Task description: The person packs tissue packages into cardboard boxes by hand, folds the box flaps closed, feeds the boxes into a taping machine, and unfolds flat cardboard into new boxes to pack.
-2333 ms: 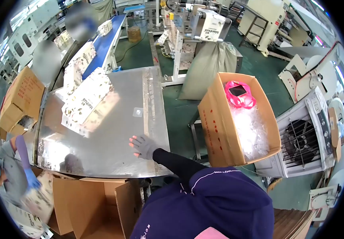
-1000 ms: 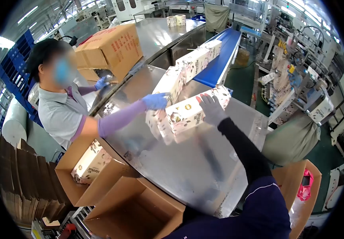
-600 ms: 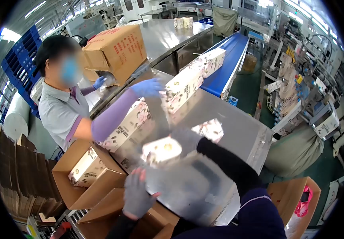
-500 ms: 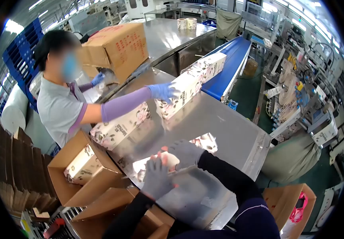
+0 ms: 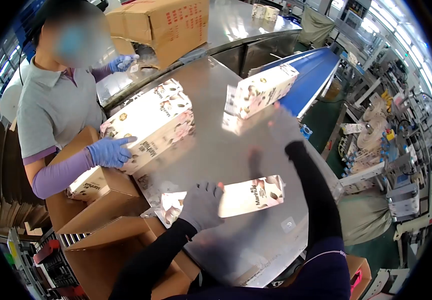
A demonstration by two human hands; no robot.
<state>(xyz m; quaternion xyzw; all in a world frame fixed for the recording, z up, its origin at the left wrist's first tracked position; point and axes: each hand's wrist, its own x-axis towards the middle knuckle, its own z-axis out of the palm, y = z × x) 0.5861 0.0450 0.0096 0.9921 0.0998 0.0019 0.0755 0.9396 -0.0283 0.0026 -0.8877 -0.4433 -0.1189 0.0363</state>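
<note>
My left hand (image 5: 201,205), in a grey glove with reddish fingertips, is closed over a long white flower-printed pack (image 5: 251,196) lying on the metal table. The word Manhua shows at the pack's right end. My right hand (image 5: 284,124), gloved alike and blurred, reaches forward with fingers stretched out. It is beside another flower-printed pack (image 5: 266,90) at the near end of the blue conveyor belt (image 5: 312,75); whether they touch I cannot tell.
Across the table, a co-worker's purple-gloved hand (image 5: 110,151) rests on stacked flower-printed packs (image 5: 148,117). An open carton (image 5: 88,220) holds a pack, and another open carton (image 5: 121,250) stands nearer. A large printed carton (image 5: 176,30) sits behind, with paper rolls (image 5: 265,12) farther back.
My right hand has left the near pack and moved forward toward the conveyor. My left hand stays on the pack. The co-worker's hand and packs have moved from the belt's end to the left.
</note>
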